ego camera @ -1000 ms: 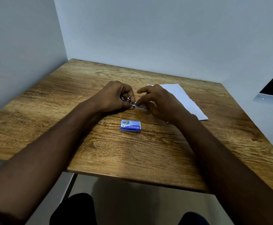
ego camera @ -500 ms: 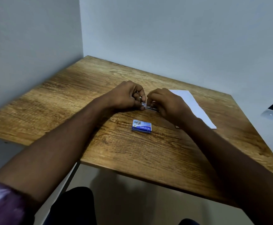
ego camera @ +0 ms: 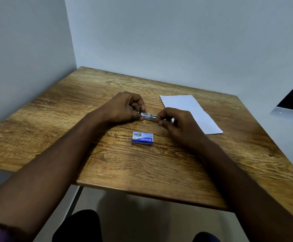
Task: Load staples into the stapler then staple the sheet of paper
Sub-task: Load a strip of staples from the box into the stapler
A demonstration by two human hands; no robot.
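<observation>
Your left hand [ego camera: 123,109] was curled around one end of the small metal stapler [ego camera: 148,116] at the table's [ego camera: 72,119] centre, your right hand [ego camera: 180,124] pinched its other end, the staple box [ego camera: 142,138] lay at 6 o'clock, the paper [ego camera: 191,110] at 3 o'clock.

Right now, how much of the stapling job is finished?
Nothing looks finished. Both hands, left hand and right hand, hold the small metal stapler. The staple box lies shut nearby. The paper lies apart, apparently not stapled yet.
</observation>
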